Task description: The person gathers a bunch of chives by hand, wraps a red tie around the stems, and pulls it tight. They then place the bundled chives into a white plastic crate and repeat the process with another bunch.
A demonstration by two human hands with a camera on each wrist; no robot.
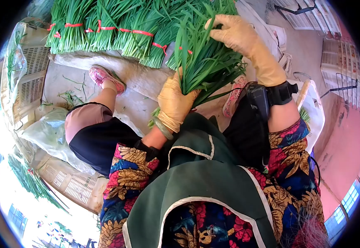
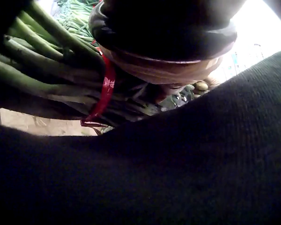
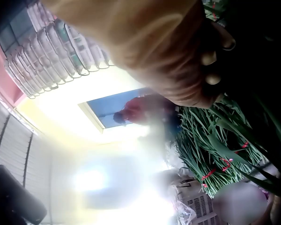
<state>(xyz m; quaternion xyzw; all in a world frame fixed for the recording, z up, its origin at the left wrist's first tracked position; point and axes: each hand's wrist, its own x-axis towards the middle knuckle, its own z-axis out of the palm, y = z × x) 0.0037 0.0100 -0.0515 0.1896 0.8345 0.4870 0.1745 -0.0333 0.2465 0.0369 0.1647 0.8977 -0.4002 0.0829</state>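
Note:
My gloved left hand (image 1: pixel 175 101) grips the lower part of a bunch of long, flat-leaved greens (image 1: pixel 205 70) in front of the lap. Its stem ends (image 1: pixel 154 115) stick out beside the left wrist. Up close in the left wrist view, a red band (image 2: pixel 107 86) crosses thick stems (image 2: pixel 47 82). Up among the leaves, my gloved right hand (image 1: pixel 240 37) has its fingers bent, with thumb and forefinger pinching at the foliage. Those curled fingers (image 3: pixel 210 70) also show in the right wrist view, beside dark leaves.
Several red-banded bundles of greens (image 1: pixel 105 33) lie in a row ahead on pale sacking (image 1: pixel 134 76). Plastic crates (image 1: pixel 33 60) with clear bags (image 1: pixel 54 134) stand at the left, and more crates (image 1: pixel 341 62) at the right. Both feet (image 1: pixel 101 78) flank the work. A person in red (image 3: pixel 136 110) appears farther off.

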